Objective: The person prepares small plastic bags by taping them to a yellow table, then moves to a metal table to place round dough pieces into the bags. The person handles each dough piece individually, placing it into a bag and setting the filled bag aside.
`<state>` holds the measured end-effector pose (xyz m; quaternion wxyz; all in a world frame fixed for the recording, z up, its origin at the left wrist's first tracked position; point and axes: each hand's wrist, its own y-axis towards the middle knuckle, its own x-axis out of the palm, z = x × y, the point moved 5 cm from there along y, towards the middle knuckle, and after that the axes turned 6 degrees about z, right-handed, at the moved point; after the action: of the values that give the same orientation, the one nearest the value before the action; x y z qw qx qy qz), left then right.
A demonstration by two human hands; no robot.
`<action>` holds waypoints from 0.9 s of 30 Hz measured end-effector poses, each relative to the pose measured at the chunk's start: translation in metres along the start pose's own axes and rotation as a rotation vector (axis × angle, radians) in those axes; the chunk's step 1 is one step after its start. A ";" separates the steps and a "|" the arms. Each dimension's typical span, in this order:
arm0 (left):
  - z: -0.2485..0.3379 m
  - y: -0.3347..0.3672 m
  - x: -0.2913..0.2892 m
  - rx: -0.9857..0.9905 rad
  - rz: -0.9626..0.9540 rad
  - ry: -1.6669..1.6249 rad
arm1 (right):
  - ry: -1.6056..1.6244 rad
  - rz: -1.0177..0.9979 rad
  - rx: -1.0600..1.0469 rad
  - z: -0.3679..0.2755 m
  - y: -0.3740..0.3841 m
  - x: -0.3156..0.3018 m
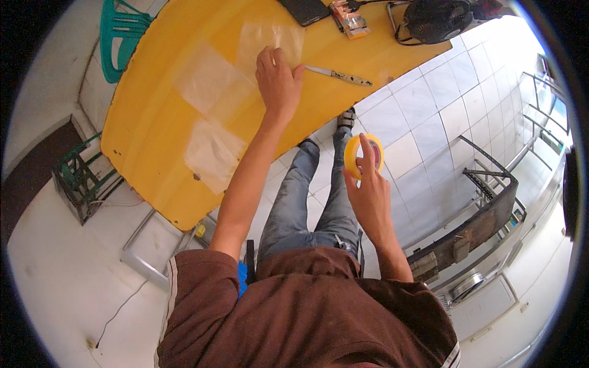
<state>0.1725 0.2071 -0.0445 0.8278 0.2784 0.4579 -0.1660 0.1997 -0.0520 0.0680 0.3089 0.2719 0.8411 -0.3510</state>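
Left hand (279, 83) flat, fingers spread, palm down on a clear bag (270, 46) near the far edge of the yellow counter (153, 178); nothing grasped, grip open and pressing only. Right hand (370, 199) raised off the counter over the knees, grip closed on a yellow tape roll (363, 154), thumb and fingers around the ring, roll well apart from the bag. No free tape end visible from this angle; cannot tell whether a strip is already started. Just right of the left hand, a knife (338, 75) lying flat on the counter, blade toward the hand. Two more clear bags nearer: one (205, 80) overlapping the pressed bag's lower left, another (211, 156) closer to the counter's near edge. At the far rim, a dark flat device (305, 10), a small orange-and-clear packet (350, 21) and a black fan (437, 19). Green chair (123, 37) beyond the counter's left corner, green crate (80, 178) on the floor at left, pale tiles under the feet. Step judged: bag held down, tape in hand but not yet applied. Next move judged to need the roll brought across to the bag, a tape end found and peeled, the left hand holding the film flat, and probably the knife for the cut.
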 end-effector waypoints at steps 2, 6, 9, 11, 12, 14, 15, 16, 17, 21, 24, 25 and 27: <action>0.000 0.000 0.005 0.066 0.052 0.045 | 0.008 0.040 -0.006 -0.001 -0.001 0.000; -0.001 -0.004 0.014 0.192 -0.009 0.125 | 0.054 0.087 0.021 0.002 -0.003 0.002; -0.005 -0.002 0.007 0.162 0.013 0.104 | 0.060 0.112 0.039 0.004 -0.003 0.005; -0.002 -0.009 -0.010 0.265 0.051 0.006 | 0.078 0.136 0.052 0.007 -0.004 0.005; -0.003 -0.020 -0.022 0.293 0.042 -0.036 | 0.088 0.141 0.057 0.009 -0.004 0.006; -0.002 -0.052 -0.044 0.388 -0.059 -0.095 | 0.083 0.174 0.088 0.014 -0.005 0.008; -0.003 -0.068 -0.052 0.429 -0.114 -0.123 | 0.081 0.186 0.104 0.017 -0.005 0.010; -0.006 -0.084 -0.059 0.469 -0.190 -0.120 | 0.075 0.209 0.104 0.020 -0.005 0.011; -0.009 -0.100 -0.065 0.511 -0.272 -0.121 | 0.068 0.230 0.110 0.024 -0.004 0.013; -0.028 -0.125 -0.060 0.658 -0.465 -0.043 | 0.114 0.273 0.157 0.038 -0.002 0.019; -0.036 -0.119 -0.060 0.560 -0.571 -0.123 | 0.074 0.275 0.208 0.045 0.000 0.020; -0.032 -0.116 -0.064 0.532 -0.530 -0.104 | 0.097 0.278 0.228 0.046 0.000 0.021; -0.020 -0.108 -0.080 0.492 -0.427 -0.075 | 0.142 0.287 0.260 0.045 0.001 0.023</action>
<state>0.0595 0.1358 -0.0183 0.6985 0.3614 0.4214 -0.4516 0.2001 -0.0807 0.0262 0.2578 0.4509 0.7609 -0.3889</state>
